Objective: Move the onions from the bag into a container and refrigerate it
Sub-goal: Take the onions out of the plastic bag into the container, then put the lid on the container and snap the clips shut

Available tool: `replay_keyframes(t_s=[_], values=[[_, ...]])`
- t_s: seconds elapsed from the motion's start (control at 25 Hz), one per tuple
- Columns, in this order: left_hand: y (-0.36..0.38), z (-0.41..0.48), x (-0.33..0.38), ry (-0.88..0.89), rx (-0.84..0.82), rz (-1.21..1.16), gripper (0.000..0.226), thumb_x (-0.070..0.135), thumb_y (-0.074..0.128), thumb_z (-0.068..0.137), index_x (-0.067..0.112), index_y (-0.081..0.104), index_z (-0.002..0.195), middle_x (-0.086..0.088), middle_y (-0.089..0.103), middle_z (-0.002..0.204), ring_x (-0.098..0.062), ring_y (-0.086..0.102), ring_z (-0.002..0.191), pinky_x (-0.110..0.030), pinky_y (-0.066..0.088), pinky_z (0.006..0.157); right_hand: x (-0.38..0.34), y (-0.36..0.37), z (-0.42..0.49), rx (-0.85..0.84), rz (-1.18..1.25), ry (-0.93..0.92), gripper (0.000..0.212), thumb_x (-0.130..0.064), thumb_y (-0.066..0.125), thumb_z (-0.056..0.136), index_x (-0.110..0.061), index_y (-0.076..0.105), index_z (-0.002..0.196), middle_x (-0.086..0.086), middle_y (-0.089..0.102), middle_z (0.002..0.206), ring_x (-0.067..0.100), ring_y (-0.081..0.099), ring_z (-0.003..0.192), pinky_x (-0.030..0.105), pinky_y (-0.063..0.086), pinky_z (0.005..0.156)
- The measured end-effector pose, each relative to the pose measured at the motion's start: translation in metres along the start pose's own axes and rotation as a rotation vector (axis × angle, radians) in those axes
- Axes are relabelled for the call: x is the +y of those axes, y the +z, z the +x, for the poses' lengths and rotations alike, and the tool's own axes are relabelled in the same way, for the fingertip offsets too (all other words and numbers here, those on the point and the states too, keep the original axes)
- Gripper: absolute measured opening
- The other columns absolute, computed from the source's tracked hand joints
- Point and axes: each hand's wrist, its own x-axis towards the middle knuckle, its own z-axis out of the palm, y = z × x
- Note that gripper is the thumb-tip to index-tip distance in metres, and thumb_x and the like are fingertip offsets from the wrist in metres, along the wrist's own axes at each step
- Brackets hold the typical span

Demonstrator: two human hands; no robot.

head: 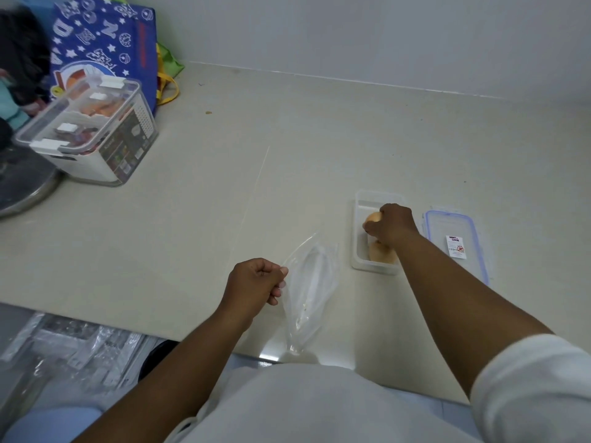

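A clear rectangular container (359, 238) sits on the pale counter, right of centre. My right hand (391, 223) is over it, closed on a yellow onion (372, 218) held inside its walls. A second onion (380, 253) lies at the container's near end, partly hidden by my wrist. My left hand (256, 282) pinches the top edge of a clear plastic bag (308, 289), which hangs limp and looks empty, just left of the container. The container's lid (454, 241), clear with a blue rim and a small label, lies flat to the right of it.
A larger lidded storage box (92, 135) with white clips stands at the back left, in front of a blue patterned bag (102, 43). A round metal lid (22, 187) lies at the left edge. The counter's front edge (192, 342) runs close to my body.
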Motion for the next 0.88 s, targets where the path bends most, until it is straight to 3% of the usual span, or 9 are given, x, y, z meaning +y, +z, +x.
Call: replay_keyframes(t_s=[0.12,0.2,0.28,0.36,0.48,0.56,0.68,0.76,0.88], values=[[0.000,-0.001,0.000,-0.009,0.010,0.000,0.014,0.015,0.070,0.085,0.002,0.070,0.082,-0.010,0.068,0.066,-0.015,0.058,0.053,-0.027,0.051,0.051,0.002,0.009,0.008,-0.038,-0.045,0.018,0.040,-0.034,0.070,0.078,-0.006,0.060,0.105,0.015,0.063,0.111,0.026,0.054,0.082,0.030,0.042,0.069],[-0.002,-0.002,-0.002,-0.013,0.019,0.000,0.014,0.016,0.070,0.085,0.002,0.070,0.083,-0.010,0.068,0.067,-0.015,0.058,0.054,-0.028,0.052,0.052,0.007,0.015,0.008,-0.046,-0.060,0.021,0.047,-0.040,0.069,0.081,-0.005,0.060,0.110,0.016,0.061,0.117,0.031,0.058,0.096,0.033,0.045,0.075],[-0.004,-0.002,-0.002,-0.018,0.032,-0.011,0.014,0.015,0.070,0.085,0.002,0.070,0.083,-0.010,0.068,0.067,-0.016,0.058,0.054,-0.028,0.051,0.052,0.008,0.016,-0.003,0.023,-0.100,-0.042,0.055,-0.044,0.064,0.083,-0.007,0.055,0.123,0.016,0.054,0.132,0.036,0.051,0.118,0.039,0.045,0.088],[-0.007,0.000,-0.004,-0.023,0.050,-0.032,0.013,0.015,0.069,0.085,0.002,0.070,0.083,-0.012,0.067,0.068,-0.017,0.057,0.055,-0.027,0.051,0.051,0.009,0.019,-0.030,0.206,0.006,-0.197,0.047,-0.036,0.059,0.087,-0.010,0.055,0.126,0.013,0.051,0.137,0.035,0.044,0.124,0.036,0.041,0.094],[-0.013,0.003,-0.010,-0.045,0.087,-0.022,0.014,0.015,0.066,0.088,0.002,0.069,0.083,-0.014,0.067,0.072,-0.018,0.057,0.056,-0.026,0.050,0.049,0.012,0.039,-0.094,0.414,0.265,-0.573,0.027,-0.026,0.053,0.088,-0.011,0.067,0.106,0.008,0.065,0.108,0.029,0.055,0.103,0.025,0.037,0.088],[-0.018,0.006,-0.015,-0.087,0.118,-0.029,0.017,0.017,0.062,0.091,0.002,0.069,0.086,-0.015,0.067,0.077,-0.018,0.057,0.058,-0.027,0.051,0.051,0.015,0.065,-0.130,0.279,0.271,-0.750,0.028,-0.032,0.054,0.091,-0.014,0.067,0.108,0.004,0.067,0.107,0.023,0.057,0.103,0.028,0.042,0.093],[-0.025,0.008,-0.021,-0.144,0.128,-0.083,0.031,0.033,0.057,0.094,0.004,0.068,0.093,-0.010,0.067,0.079,-0.017,0.060,0.061,-0.030,0.053,0.057,0.009,0.105,-0.149,0.011,0.001,-0.833,0.050,-0.055,0.043,0.093,-0.026,0.057,0.131,0.000,0.055,0.140,0.025,0.046,0.130,0.041,0.040,0.107],[-0.032,0.007,-0.029,-0.131,0.105,0.003,0.035,0.044,0.063,0.088,0.010,0.067,0.095,-0.006,0.070,0.082,-0.017,0.066,0.067,-0.030,0.057,0.061,-0.001,0.125,-0.150,-0.041,-0.180,-0.848,0.055,-0.060,0.037,0.092,-0.030,0.052,0.135,0.000,0.046,0.149,0.030,0.041,0.137,0.048,0.040,0.106],[-0.045,0.011,-0.049,-0.072,0.119,0.270,0.030,0.024,0.072,0.082,0.013,0.065,0.109,-0.002,0.068,0.081,-0.017,0.067,0.074,-0.026,0.052,0.071,-0.017,0.139,-0.146,-0.128,-0.332,-0.832,0.058,-0.061,0.028,0.094,-0.026,0.055,0.132,0.005,0.049,0.146,0.038,0.044,0.134,0.055,0.046,0.098]])
